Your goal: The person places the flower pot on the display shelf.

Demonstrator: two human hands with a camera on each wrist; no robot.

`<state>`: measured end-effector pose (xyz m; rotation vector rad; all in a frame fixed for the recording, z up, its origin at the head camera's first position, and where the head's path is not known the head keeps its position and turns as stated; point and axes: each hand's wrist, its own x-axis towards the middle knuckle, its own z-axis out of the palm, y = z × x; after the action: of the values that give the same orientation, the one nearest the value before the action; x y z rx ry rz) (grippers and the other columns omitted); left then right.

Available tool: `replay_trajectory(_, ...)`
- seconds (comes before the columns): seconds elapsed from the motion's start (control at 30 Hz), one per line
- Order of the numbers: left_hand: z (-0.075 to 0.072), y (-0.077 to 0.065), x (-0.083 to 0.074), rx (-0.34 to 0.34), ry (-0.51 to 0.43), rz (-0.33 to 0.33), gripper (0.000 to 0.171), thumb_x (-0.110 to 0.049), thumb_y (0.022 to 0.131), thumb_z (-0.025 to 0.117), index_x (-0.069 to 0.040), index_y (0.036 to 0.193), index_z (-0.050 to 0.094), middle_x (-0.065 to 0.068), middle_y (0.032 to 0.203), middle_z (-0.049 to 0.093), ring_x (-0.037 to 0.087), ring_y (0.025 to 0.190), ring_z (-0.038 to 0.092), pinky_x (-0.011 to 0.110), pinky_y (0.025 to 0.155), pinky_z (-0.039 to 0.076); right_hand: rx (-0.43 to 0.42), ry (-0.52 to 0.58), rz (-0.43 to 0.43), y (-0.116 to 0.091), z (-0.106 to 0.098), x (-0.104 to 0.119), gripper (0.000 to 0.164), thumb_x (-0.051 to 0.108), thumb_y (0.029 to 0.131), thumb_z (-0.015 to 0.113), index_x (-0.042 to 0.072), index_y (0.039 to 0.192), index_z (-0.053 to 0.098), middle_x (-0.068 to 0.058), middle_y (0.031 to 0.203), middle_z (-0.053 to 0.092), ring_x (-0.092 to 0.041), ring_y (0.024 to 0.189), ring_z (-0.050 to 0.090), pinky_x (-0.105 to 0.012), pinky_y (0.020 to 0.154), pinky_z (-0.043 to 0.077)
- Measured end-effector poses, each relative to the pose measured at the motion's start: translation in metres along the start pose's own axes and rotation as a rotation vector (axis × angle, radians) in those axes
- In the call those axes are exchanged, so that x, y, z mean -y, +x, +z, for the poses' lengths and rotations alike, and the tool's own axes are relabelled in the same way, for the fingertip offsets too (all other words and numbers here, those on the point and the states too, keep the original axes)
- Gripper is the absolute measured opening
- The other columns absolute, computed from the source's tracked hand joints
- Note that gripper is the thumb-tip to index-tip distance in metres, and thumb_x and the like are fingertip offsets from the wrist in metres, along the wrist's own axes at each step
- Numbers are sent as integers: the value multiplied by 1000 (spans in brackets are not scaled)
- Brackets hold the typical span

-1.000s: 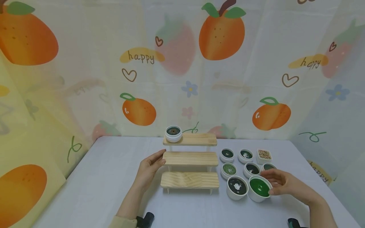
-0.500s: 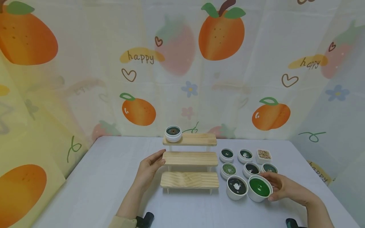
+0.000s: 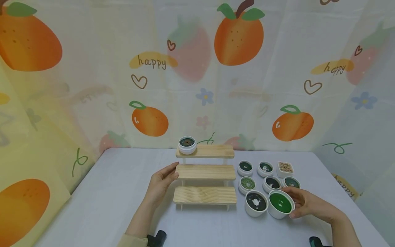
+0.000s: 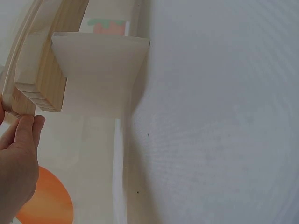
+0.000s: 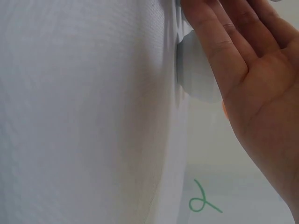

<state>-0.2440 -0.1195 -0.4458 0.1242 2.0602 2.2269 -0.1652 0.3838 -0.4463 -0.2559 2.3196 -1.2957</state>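
Observation:
A three-step wooden display stand point(image 3: 206, 171) with pale legs stands on the table. My left hand point(image 3: 161, 180) pinches the left end of its middle board, thumb in front. In the left wrist view, the left fingertips point(image 4: 37, 122) meet the board's end. My right hand point(image 3: 308, 206) holds a white cup of green stuff point(image 3: 280, 202) at its right side, thumb at the front and fingers behind. The cup is at table level. In the right wrist view the right hand's fingers point(image 5: 219, 42) reach forward and the held cup is hidden.
One small white tub point(image 3: 187, 145) sits on the top board's left end. Right of the stand are a white cup with dark contents point(image 3: 256, 203), several small round tubs point(image 3: 247, 184) and a square dish of grains point(image 3: 285, 169). A fruit-printed cloth point(image 3: 234, 96) hangs behind the table.
My right hand has shifted slightly left and toward me, its thumb dropping from the green cup's rim to its side. The left hand and the stand have stayed put.

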Motion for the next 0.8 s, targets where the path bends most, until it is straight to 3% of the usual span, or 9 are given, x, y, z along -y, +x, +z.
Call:
replay_trajectory(0.07, 0, 0, 0, 5, -4, 3, 47, -5, 95, 62, -1, 141, 51, 15, 148, 51, 14, 130, 54, 9, 97, 50, -5, 1, 11, 0, 0, 0, 79, 23, 86, 72, -5, 148, 32, -29, 153, 37, -46, 139, 39, -64, 108, 44)
replay_trajectory(0.27, 0, -1, 0, 6, -7, 6, 47, -3, 95, 61, 0, 141, 51, 16, 148, 51, 19, 134, 52, 10, 97, 51, -18, -7, 20, 0, 1, 2, 80, 25, 85, 72, -5, 148, 33, -32, 154, 34, -54, 141, 30, -67, 107, 43)
replay_trajectory(0.43, 0, 0, 0, 4, -5, 1, 47, -3, 95, 62, -1, 141, 52, 16, 148, 51, 19, 133, 52, 10, 97, 51, -39, -21, 22, 0, 1, 2, 80, 23, 83, 74, -6, 146, 34, -31, 153, 37, -47, 140, 38, -67, 105, 45)
replay_trajectory(0.5, 0, 0, 0, 4, -5, 0, 47, -3, 95, 62, -1, 141, 52, 16, 148, 52, 18, 133, 52, 10, 97, 51, -45, -26, 28, -1, 1, 3, 80, 23, 83, 74, -6, 146, 34, -31, 153, 37, -49, 140, 37, -67, 105, 44)
replay_trajectory(0.57, 0, 0, 1, 4, -6, 1, 47, -3, 95, 62, -1, 141, 52, 16, 148, 52, 18, 133, 52, 10, 97, 51, -50, -31, 21, -1, 1, 4, 80, 23, 83, 74, -7, 146, 34, -34, 152, 36, -59, 139, 28, -68, 103, 45)
replay_trajectory(0.8, 0, 1, 0, 2, 0, -1, 47, -4, 95, 62, -2, 141, 52, 15, 148, 51, 21, 136, 49, 9, 97, 50, -99, -51, 14, -8, -1, 12, 77, 24, 82, 76, -5, 143, 39, -31, 150, 40, -61, 139, 26, -62, 100, 50)
